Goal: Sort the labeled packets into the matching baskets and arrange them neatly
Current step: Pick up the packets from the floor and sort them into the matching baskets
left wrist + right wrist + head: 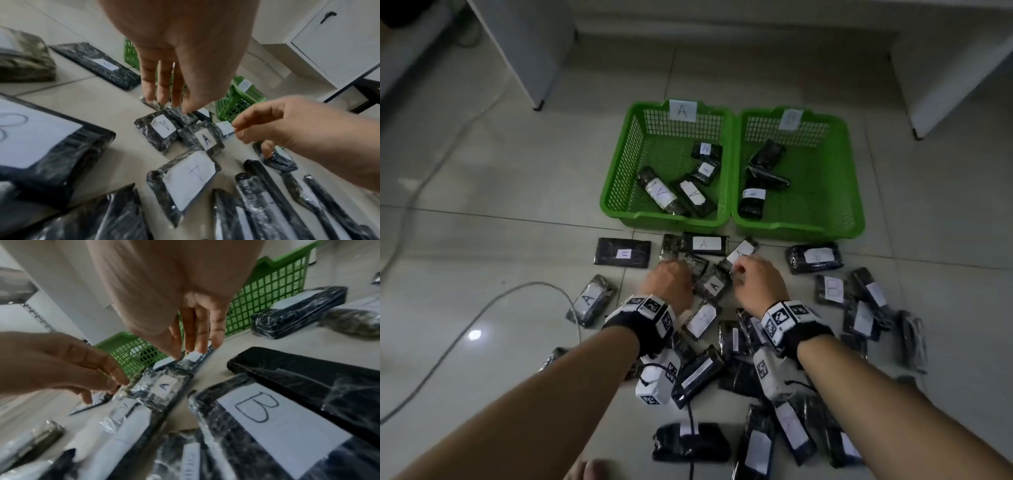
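Two green baskets stand side by side on the floor: basket A [619, 164] holds several black packets labelled A, and basket B [849, 178] holds three packets. Many black wrapped packets with white A or B labels lie in front of them. My left hand [671, 277] [164, 100] reaches down with fairly straight fingers, its tips touching a dark packet [183, 116] beside an A packet [162, 128]. My right hand [753, 277] [195, 348] pinches the near end of a tilted A packet [741, 251] [185, 361] that lies on the floor just before the baskets.
More A packets [703, 244] [590, 299] lie left and centre, B packets [832, 289] [267, 418] to the right. A grey cable [493, 308] curves over the tiles at left. White cabinet legs [537, 106] [917, 135] stand behind the baskets.
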The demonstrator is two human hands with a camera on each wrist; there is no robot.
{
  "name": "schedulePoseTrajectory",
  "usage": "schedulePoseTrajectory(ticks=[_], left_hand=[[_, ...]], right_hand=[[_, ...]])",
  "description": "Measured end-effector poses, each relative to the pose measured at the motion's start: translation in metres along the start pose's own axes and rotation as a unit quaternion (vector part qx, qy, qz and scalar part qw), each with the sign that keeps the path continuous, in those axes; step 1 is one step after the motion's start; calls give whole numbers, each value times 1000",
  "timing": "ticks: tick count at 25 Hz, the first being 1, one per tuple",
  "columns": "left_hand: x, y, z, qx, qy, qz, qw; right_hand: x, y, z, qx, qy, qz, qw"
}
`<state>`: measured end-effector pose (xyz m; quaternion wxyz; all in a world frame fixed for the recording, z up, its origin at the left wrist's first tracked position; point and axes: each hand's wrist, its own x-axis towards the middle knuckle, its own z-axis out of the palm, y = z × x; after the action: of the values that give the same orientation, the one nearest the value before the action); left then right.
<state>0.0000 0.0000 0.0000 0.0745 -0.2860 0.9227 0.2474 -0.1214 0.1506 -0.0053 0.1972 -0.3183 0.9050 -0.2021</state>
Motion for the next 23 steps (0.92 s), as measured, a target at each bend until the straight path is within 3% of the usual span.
schedulePoseTrajectory(ticks=[2,4,8,10,13,17,20,23], left_hand=[[13,-7,11,54,-3,36,998],[24,-11,13,112,-48,70,990],[33,-18,15,247,-58,110,961],[30,-23,19,263,-39,98,959],[22,-33,16,191,7,88,978],[12,-41,-5,32,75,114,990],[15,-40,-27,-86,136,146,976],[32,-37,-53,-129,219,157,954]], right_hand=[[6,3,11,-39,49,-37,997],[14,2,20,-57,75,-92,991],[11,-1,32,-173,-60,-225,957],[6,-1,32,-208,-72,-242,945],[6,1,22,-221,-45,-246,943],[6,5,5,-174,-15,-215,961],[1,4,-7,-134,38,-202,969],[4,-2,-19,-77,116,-188,972]])
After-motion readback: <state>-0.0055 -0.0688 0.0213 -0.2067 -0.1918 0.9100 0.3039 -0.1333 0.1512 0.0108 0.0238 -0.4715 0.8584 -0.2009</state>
